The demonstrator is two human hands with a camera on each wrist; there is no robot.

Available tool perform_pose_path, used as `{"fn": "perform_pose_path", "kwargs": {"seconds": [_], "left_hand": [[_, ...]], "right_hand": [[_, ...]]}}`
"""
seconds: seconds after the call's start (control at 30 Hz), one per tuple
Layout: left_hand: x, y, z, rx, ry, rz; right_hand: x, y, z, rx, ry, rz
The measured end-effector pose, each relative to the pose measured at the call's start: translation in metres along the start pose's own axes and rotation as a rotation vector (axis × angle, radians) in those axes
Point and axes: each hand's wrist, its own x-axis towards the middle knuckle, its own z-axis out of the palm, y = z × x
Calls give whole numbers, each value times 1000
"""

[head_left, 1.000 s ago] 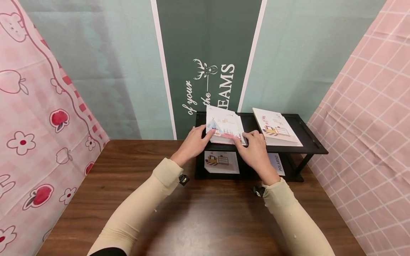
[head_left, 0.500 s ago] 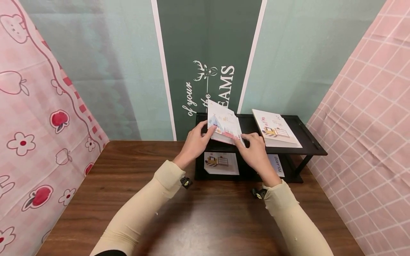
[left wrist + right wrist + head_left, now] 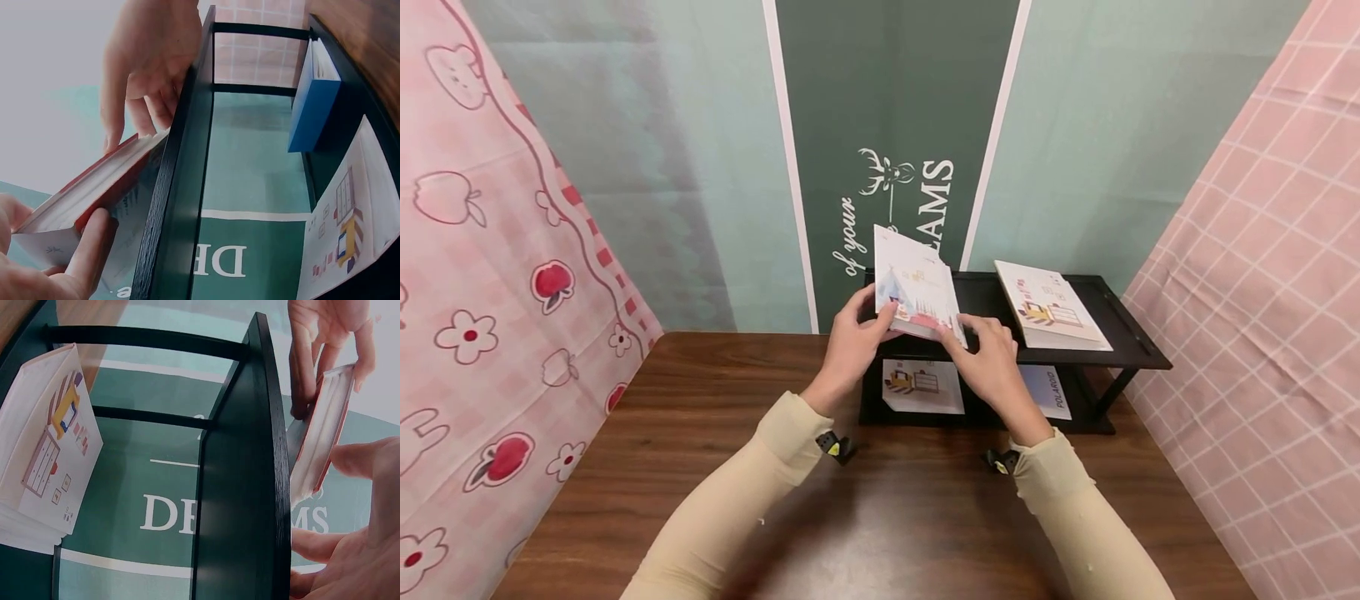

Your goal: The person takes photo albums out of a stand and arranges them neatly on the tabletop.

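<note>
A thick white book (image 3: 916, 275), its cover printed with a blue tent and pink shapes, is tilted with its far end raised over the left part of a black two-tier rack (image 3: 977, 292). My left hand (image 3: 852, 343) grips its left edge, thumb on the cover and fingers underneath. At the near right corner, my right hand (image 3: 991, 360) holds it with the thumb on the cover. The left wrist view shows its page edges (image 3: 94, 187) between red cover edges, beside the rack's upper board (image 3: 181, 181).
Another white book (image 3: 1052, 308) with a yellow drawing lies on the rack's top right. Below, on the lower tier, are a similar book (image 3: 922, 387) and a blue book (image 3: 1049, 393) lettered POLAROID. The brown table (image 3: 895, 517) extends in front; patterned cloths hang around.
The book's far end has tipped upward, and both hands have lifted it slightly off the rack top and shifted it a little left. The other books stay put.
</note>
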Motion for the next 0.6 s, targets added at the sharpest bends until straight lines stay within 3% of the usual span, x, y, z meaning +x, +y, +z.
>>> {"fn": "perform_pose_path", "kwargs": {"seconds": [0.3, 0.6], "left_hand": [[-14, -1, -9, -87, 50, 39], [-29, 0, -23, -168, 38, 89]], "right_hand": [[-2, -6, 2, 42, -2, 34], [-10, -19, 6, 238, 93, 25]]}}
